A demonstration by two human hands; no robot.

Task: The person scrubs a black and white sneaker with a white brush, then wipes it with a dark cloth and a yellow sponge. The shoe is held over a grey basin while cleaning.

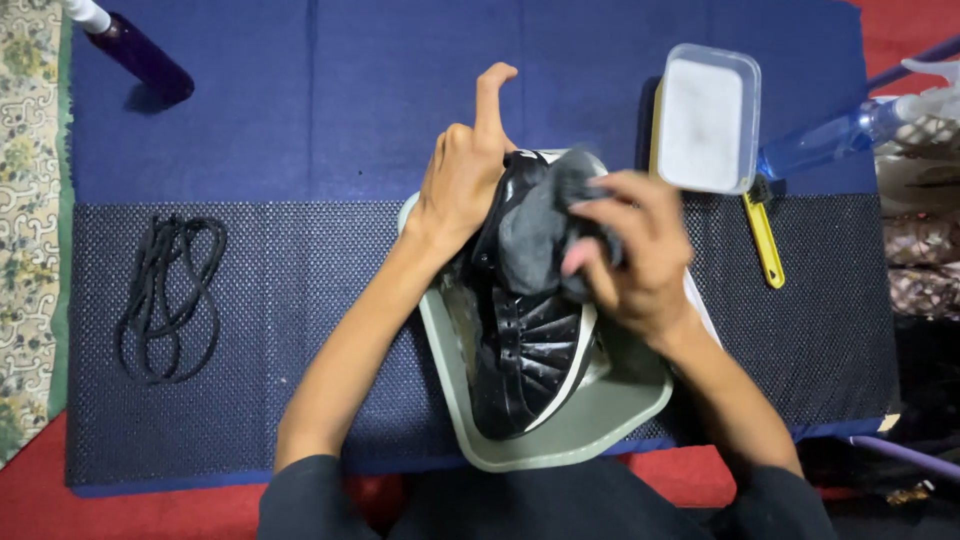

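Bare forearms, black sleeves pushed above the elbows.

A blue cloth (300, 90) covers the far part of the worktop, and a dark dotted mat (300, 330) covers the near part. On the mat lie black laces (168, 298) at left, a grey tray (590, 425) in the middle and a yellow brush (765, 237) at right. A purple bottle (145, 57) and a clear tub (708, 118) rest on the cloth.

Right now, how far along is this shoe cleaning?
Done: the black laces are out, lying on the mat. In hand: the left hand steadies the black shoe over the grey tray while the right hand rubs it with a grey cloth. Left: relacing; the yellow-handled brush lies aside.
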